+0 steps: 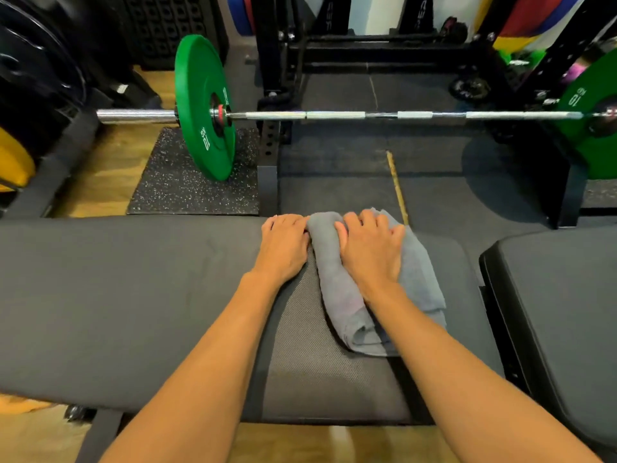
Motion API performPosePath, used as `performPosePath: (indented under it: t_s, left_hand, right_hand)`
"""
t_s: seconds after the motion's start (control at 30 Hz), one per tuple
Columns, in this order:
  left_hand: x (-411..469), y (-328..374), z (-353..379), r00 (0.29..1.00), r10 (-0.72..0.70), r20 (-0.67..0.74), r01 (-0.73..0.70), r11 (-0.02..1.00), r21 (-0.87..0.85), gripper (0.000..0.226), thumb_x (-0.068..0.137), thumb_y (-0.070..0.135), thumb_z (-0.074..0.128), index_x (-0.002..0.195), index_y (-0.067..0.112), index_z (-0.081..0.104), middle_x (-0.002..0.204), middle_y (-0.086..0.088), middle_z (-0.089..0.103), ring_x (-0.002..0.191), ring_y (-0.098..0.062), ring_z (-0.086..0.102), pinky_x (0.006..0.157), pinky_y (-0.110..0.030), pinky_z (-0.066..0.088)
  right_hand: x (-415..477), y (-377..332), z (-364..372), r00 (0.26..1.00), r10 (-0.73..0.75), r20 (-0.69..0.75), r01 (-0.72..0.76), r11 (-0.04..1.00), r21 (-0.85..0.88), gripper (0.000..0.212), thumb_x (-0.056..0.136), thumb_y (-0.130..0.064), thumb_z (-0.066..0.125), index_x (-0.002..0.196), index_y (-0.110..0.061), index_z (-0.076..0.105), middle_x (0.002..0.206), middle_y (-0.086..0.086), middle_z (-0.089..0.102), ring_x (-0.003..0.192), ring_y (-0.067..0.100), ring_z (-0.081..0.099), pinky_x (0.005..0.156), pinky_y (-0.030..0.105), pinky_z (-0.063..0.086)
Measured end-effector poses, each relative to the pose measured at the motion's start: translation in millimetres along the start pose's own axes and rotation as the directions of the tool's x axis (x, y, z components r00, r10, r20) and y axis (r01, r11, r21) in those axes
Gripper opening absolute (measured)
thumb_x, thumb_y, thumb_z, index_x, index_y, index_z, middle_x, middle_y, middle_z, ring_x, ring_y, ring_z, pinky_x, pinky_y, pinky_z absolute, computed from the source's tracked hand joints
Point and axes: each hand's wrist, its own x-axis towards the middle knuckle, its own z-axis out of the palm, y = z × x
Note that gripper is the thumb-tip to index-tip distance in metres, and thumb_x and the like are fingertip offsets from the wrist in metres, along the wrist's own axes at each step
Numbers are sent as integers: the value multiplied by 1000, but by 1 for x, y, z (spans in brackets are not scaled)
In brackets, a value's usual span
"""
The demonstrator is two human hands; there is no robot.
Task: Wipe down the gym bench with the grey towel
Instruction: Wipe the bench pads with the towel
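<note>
My right hand presses the towel at the far edge of the bench, fingers bent over it. My left hand rests flat alongside. Loosely folded, the towel could bunch or slip off.

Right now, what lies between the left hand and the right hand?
In the head view, a bunched fold of the grey towel, lying on the bench pad.
</note>
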Motion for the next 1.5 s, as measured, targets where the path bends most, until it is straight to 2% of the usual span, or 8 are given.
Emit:
performPosePath:
  t_s: [0.17, 0.43, 0.57, 0.77, 0.93, 1.1, 1.3, 1.5]
  left_hand:
    - [-7, 8, -18, 999, 23, 23, -23, 1000, -5, 21, 96, 12, 42, 107, 10, 59, 108, -10, 64, 108, -30, 54, 100, -45, 35]
    - [-28, -44, -44, 993, -42, 108, 40, 999, 23, 45, 101, 32, 41, 143, 18, 39, 152, -4, 37, 145, -23, 23, 118, -48, 7]
    - [-26, -68, -48, 995, 33, 94, -39, 997, 59, 48, 98, 45, 41, 141, 23, 41, 145, 2, 44, 139, -20, 31, 119, -47, 8]
    - [-19, -82, -26, 993, 100, -67, -99, 995, 21, 37, 100, 34, 41, 134, 23, 50, 132, 4, 54, 126, -18, 43, 113, -37, 11]
    - [-18, -82, -33, 997, 78, -22, -79, 997, -20, 38, 99, 32, 44, 136, 22, 48, 134, 2, 54, 127, -18, 43, 114, -38, 13]
    - [-20, -80, -49, 999, 41, 18, -41, 999, 34, 45, 96, 41, 49, 131, 14, 53, 129, -5, 59, 121, -25, 50, 110, -43, 27]
    - [-27, -106, -59, 994, 33, 101, -42, 995, 94, 50, 99, 48, 36, 141, 23, 42, 143, 0, 48, 138, -21, 35, 117, -46, 14]
    - [-20, -132, -52, 997, 74, -26, -70, 989, 129, 41, 100, 42, 35, 130, 22, 54, 128, 0, 61, 119, -22, 51, 103, -37, 25]
  right_hand:
    - [22, -4, -4, 998, 0, 60, -1, 1000, 22, 36, 100, -43, 35, 106, -18, 60, 109, 8, 61, 104, 30, 51, 81, 44, 30]
    - [-131, -36, -43, 998, 58, 21, -58, 998, 32, 30, 94, -45, 41, 97, -25, 64, 92, -1, 61, 83, 23, 50, 69, 38, 32]
    - [-147, -52, -45, 995, 98, 4, -98, 995, -6, 29, 94, -43, 41, 91, -25, 64, 88, -1, 61, 79, 23, 51, 66, 38, 31]
    - [-30, -60, -4, 993, 98, -72, -103, 991, -82, 34, 96, -40, 39, 82, -18, 62, 83, 5, 61, 76, 28, 53, 65, 39, 27]
    - [46, -65, 10, 992, 78, 98, -71, 995, -75, 38, 101, -42, 32, 108, -19, 61, 109, 6, 62, 101, 28, 52, 83, 45, 32]
    - [-42, -73, -14, 998, 60, -10, -60, 998, -7, 33, 98, -42, 40, 99, -19, 63, 98, 6, 62, 88, 28, 51, 73, 41, 30]
    - [-154, -102, -41, 1000, 31, 4, -31, 999, 10, 31, 95, -43, 40, 96, -23, 64, 89, 1, 60, 79, 24, 51, 69, 39, 33]
    - [-83, -116, -13, 999, 8, -43, -10, 999, -44, 36, 97, -40, 37, 84, -18, 62, 82, 5, 60, 74, 28, 52, 65, 42, 33]
